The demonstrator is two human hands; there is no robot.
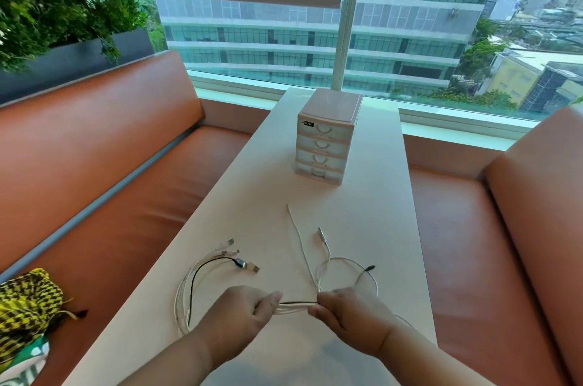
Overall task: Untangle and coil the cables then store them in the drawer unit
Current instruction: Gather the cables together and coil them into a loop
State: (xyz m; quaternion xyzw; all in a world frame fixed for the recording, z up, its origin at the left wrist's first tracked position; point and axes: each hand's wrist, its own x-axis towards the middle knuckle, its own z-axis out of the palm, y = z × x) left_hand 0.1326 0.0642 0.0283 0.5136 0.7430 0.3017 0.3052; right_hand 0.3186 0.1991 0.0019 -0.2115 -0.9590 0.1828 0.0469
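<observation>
A bundle of cables (295,306), mostly white with one black, runs between my two hands near the front of the white table (378,228). My left hand (243,311) grips the bundle on the left and my right hand (344,310) grips it on the right. Left of my hands the cables loop round to a cluster of plugs (239,259) lying on the table. To the right, thin white ends (303,243) fan out toward the far side. A small pink drawer unit (325,139) with several shut drawers stands farther back on the table.
Orange leather benches (110,180) flank the table on both sides. A yellow and black patterned bag (28,300) lies on the left bench. A planter with green plants (63,22) sits behind the left bench. A large window (410,38) closes the far end.
</observation>
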